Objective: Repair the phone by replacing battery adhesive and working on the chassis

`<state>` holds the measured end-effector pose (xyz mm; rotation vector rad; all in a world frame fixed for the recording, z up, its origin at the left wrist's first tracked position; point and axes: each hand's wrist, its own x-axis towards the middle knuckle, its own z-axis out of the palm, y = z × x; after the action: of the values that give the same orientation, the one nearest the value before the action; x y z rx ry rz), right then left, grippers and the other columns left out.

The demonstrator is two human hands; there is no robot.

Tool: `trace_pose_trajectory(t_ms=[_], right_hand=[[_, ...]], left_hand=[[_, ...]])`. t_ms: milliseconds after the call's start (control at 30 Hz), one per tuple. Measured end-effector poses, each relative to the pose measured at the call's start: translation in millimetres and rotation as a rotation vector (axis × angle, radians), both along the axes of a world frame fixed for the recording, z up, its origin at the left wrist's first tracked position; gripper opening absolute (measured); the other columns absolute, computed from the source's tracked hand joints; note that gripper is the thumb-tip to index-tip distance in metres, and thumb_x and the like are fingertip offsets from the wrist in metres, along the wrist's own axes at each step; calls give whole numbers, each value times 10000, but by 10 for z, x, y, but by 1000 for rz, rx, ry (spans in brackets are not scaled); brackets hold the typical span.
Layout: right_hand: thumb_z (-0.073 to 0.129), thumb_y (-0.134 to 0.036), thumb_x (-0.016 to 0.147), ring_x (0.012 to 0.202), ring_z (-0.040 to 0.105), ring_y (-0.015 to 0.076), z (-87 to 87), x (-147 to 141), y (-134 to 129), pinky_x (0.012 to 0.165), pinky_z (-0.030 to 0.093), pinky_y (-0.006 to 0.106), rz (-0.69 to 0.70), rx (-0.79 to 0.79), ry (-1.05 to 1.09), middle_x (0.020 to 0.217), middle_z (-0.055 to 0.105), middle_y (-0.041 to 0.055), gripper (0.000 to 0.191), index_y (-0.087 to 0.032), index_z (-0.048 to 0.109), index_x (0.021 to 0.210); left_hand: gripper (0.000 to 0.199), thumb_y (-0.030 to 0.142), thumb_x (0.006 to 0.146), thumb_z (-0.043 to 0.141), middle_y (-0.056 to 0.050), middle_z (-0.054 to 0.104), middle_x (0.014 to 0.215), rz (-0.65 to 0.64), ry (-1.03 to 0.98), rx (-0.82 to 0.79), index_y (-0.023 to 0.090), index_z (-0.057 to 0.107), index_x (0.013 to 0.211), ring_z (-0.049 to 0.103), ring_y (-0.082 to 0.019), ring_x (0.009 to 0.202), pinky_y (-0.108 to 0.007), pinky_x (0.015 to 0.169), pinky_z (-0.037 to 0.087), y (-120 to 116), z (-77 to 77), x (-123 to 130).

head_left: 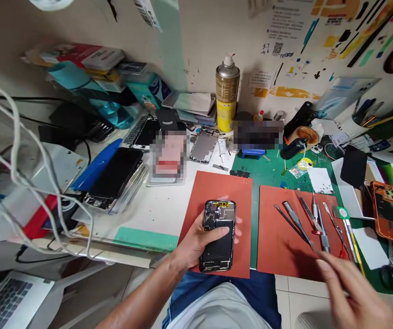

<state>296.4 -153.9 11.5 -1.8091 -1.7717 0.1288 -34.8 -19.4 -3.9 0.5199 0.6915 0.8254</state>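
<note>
We see the phone point(219, 250) without its screen, held over the left mat point(196, 192); whether it touches this mat, we cannot tell. Our left hand point(195, 242) grips it, the thumb lying across the battery point(213, 257) and the other fingers behind. The battery sits in its place, so the opening looks done to us, but the phone is not yet closed. Our right hand point(352, 289) is blurred near the tools point(295, 219) on the right mat point(268, 256); we cannot tell if it pinches one. Farther on the surface point(169, 205) is a spray can point(226, 98).
</note>
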Motion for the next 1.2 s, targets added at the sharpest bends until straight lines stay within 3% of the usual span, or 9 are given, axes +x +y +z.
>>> trace_pose_trajectory(t_ms=[67, 100, 233, 367, 567, 1200], right_hand=[[654, -195, 1081, 877, 771, 188, 114, -475, 243, 793, 604, 270, 226, 34, 86, 1074, 795, 74, 197, -222, 746, 1253], [641, -148, 1080, 881, 765, 178, 152, -657, 347, 792, 609, 261, 276, 27, 143, 1057, 786, 72, 209, -210, 736, 1256], [635, -98, 1073, 855, 721, 181, 186, -987, 583, 740, 603, 289, 343, -10, 196, 1007, 750, 74, 234, -184, 720, 1273], [655, -43, 1044, 836, 670, 200, 124, -1010, 609, 746, 566, 338, 371, 26, 117, 1009, 740, 91, 299, -167, 712, 1310], [655, -7, 1021, 895, 646, 232, 58, -1053, 628, 798, 529, 379, 375, 53, -2, 1071, 751, 131, 330, -126, 706, 1325], [585, 19, 1027, 888, 585, 245, 198, -1051, 764, 806, 476, 395, 419, 46, -172, 1056, 744, 120, 340, -109, 704, 1319]], left_hand=[[926, 208, 947, 830, -158, 787, 1262, -22, 28, 34, 319, 321, 1713, 809, -256, 923, -382, 810, 669, -6, -4, 13], [914, 219, 952, 832, -162, 788, 1267, -32, 42, 44, 309, 329, 1710, 811, -259, 927, -394, 822, 674, -7, -7, 17], [771, 248, 964, 837, -172, 800, 1248, -85, 80, 59, 233, 452, 1631, 816, -236, 907, -381, 842, 680, -6, -17, 1], [658, 245, 968, 839, -170, 812, 1224, -108, 86, 59, 189, 529, 1546, 818, -201, 855, -303, 783, 666, -1, -7, -15], [671, 265, 982, 823, -180, 800, 1264, -110, 61, 53, 180, 496, 1562, 831, -255, 985, -379, 894, 688, -17, 0, 12], [681, 285, 985, 815, -165, 805, 1249, -123, 76, 64, 202, 486, 1576, 824, -253, 988, -387, 910, 680, -29, 8, 11]])
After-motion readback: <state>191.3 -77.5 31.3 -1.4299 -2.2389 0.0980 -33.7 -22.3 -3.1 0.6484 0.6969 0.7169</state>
